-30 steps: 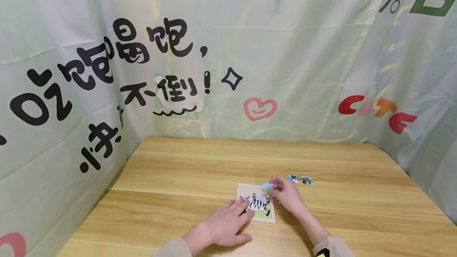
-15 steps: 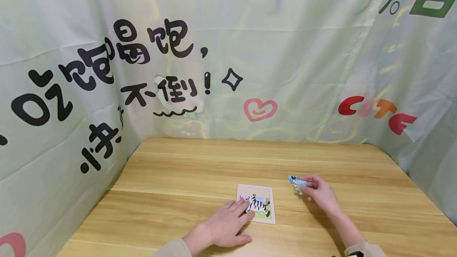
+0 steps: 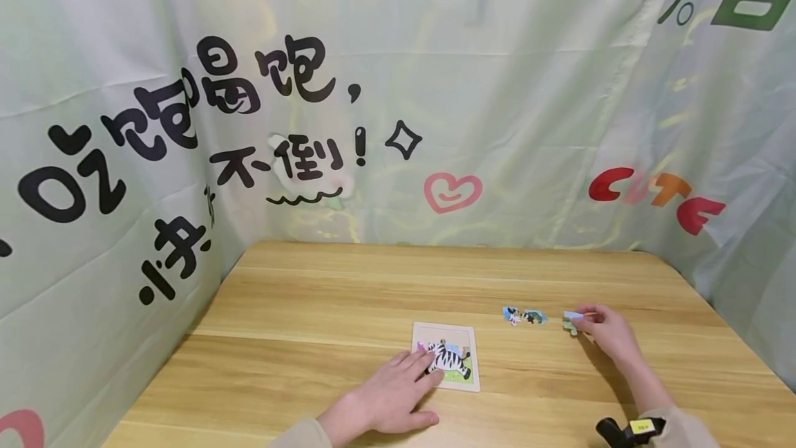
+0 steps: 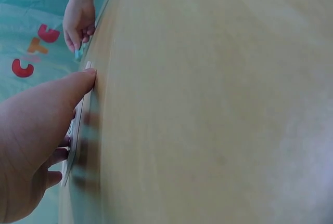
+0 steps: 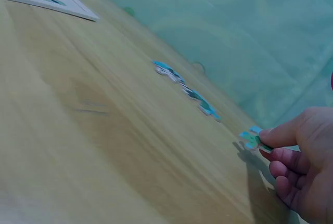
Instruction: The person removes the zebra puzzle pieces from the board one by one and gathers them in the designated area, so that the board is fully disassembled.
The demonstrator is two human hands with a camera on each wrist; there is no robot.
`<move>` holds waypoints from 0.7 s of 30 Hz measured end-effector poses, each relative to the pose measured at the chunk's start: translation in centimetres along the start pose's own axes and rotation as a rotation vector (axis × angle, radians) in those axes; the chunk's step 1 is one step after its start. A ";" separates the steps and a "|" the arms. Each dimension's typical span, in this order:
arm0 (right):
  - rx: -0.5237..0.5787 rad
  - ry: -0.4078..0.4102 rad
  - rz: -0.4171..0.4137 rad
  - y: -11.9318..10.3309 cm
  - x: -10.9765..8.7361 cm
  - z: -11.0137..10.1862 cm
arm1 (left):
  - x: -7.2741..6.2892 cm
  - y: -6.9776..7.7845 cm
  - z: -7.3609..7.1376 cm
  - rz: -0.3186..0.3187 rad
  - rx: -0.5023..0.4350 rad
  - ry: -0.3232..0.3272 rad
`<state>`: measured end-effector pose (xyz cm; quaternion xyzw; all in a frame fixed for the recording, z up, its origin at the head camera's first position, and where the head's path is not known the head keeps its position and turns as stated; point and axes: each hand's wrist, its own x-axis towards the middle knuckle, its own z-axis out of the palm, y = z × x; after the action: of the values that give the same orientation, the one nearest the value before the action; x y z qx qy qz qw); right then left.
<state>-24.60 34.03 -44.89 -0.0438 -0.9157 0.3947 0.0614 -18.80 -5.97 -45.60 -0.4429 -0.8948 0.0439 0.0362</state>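
Note:
My left hand point(image 3: 401, 393) lies with fingers straight over the lower left of a square puzzle board point(image 3: 443, 328), which shows a partly assembled zebra picture point(image 3: 449, 358). The fingers cover part of that picture. Off to the right, my right hand point(image 3: 612, 337) pinches a blue and green puzzle piece point(image 3: 570, 322) between thumb and fingers. In the right wrist view this puzzle piece point(image 5: 251, 139) is held close over the table, its shadow just below. Two loose puzzle pieces point(image 3: 524, 315) with blue edges lie end to end between the board and my right hand.
The wooden table point(image 3: 311, 310) spreads around the board. Printed fabric curtains point(image 3: 528, 123) with lettering and a pink heart rise behind and along both sides of it. A black strap with a yellow label point(image 3: 643, 427) sits at my right wrist.
My right hand has carried the puzzle piece from the board's upper right corner, past the two loose pieces, to their right. My left hand has stayed on the board.

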 end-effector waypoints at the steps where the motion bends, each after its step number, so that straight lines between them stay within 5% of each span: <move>1: -0.015 0.000 -0.005 0.2 0.1 -0.1 | 0.0 0.0 0.0 0.000 0.000 -0.001; 11: -0.121 0.038 -0.090 -0.1 1.3 0.5 | 0.0 0.1 0.1 -0.001 0.001 0.008; 21: -0.151 0.045 -0.092 0.1 1.7 1.5 | 0.0 0.1 -0.1 -0.009 -0.012 -0.005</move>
<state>-26.52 33.28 -45.85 -0.0152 -0.9424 0.3200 0.0964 -18.72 -5.92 -45.53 -0.4390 -0.8971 0.0395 0.0314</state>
